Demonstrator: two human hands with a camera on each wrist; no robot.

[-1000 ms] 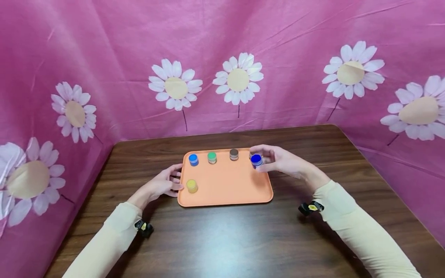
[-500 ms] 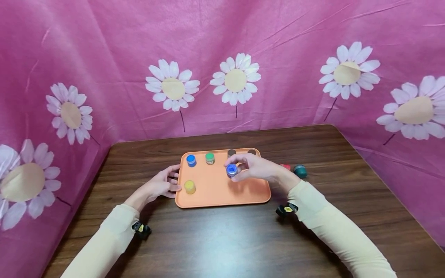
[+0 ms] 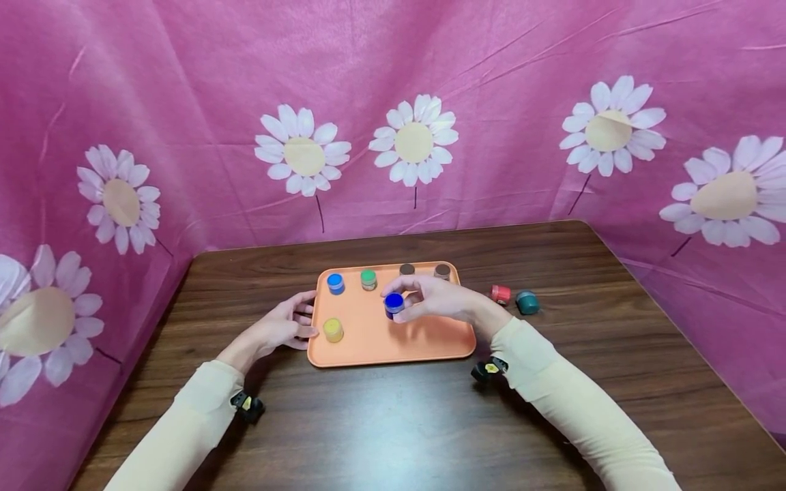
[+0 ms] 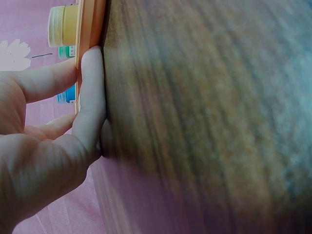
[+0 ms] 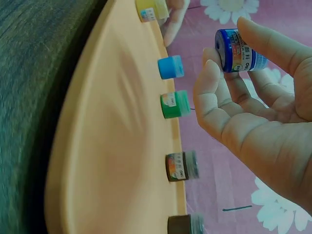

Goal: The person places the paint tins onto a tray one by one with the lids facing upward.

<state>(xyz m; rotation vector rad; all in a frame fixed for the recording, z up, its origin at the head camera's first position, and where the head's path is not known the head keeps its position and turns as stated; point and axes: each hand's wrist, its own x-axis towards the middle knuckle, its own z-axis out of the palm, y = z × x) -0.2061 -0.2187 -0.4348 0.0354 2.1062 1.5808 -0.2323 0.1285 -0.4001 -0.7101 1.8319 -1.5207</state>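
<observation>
An orange tray (image 3: 424, 344) lies on the dark wooden table. My right hand (image 3: 430, 300) pinches a dark blue paint pot (image 3: 394, 303) above the middle of the tray; the right wrist view shows the dark blue pot (image 5: 236, 50) held clear of the tray floor (image 5: 112, 146). Along the tray's far edge stand a light blue pot (image 3: 335, 283), a green pot (image 3: 368, 279) and two brown pots (image 3: 407, 270) (image 3: 442, 271). A yellow pot (image 3: 333, 329) stands near the left edge. My left hand (image 3: 288, 326) rests with straight fingers (image 4: 90, 92) against the tray's left rim (image 4: 87, 29).
A red pot (image 3: 500, 294) and a teal pot (image 3: 527, 302) lie on their sides on the table right of the tray. Pink cloth with white daisies (image 3: 413, 140) closes in the back and both sides. The table (image 3: 393, 423) extends toward me.
My right hand has carried the dark blue pot leftward from the tray's far right corner to above its middle. The red and teal pots came into view. The left hand has stayed put.
</observation>
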